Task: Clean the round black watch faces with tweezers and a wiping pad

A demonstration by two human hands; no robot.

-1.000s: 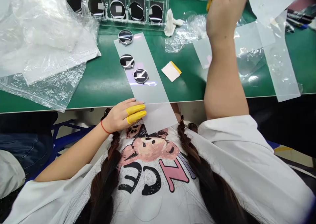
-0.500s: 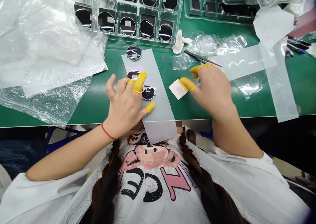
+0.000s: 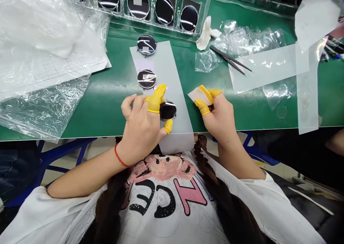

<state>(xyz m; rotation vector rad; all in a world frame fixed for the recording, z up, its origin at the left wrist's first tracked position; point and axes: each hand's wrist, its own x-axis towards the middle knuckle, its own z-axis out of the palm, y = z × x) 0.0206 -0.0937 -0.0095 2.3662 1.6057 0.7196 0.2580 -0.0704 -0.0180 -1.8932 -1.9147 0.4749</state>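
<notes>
My left hand (image 3: pixel 145 120) grips a round, glossy dark disc (image 3: pixel 168 110) by its edge, between the thumb and fingers, over a translucent white sheet (image 3: pixel 176 88). Yellow finger cots cover some fingertips on both hands. To the right, my right hand (image 3: pixel 216 109) pinches a small white folded pad (image 3: pixel 199 95), apart from the disc. Further up the sheet lies a second dark disc (image 3: pixel 146 79) bearing a pale square. A third disc (image 3: pixel 146 45) rests at the sheet's top edge.
A clear compartment tray (image 3: pixel 118 22) of dark discs spans the back. Black tweezers (image 3: pixel 231 60) lie beside crumpled clear film (image 3: pixel 247 41) and a crumpled white scrap (image 3: pixel 205 34). Plastic bags and papers (image 3: pixel 48 57) cover the left; translucent strips (image 3: pixel 271 66) lie at right.
My right hand has drawn back nearer the table edge, and its raised finger has closed onto the white pad. My left hand stays at the nearest disc; the view has shifted closer.
</notes>
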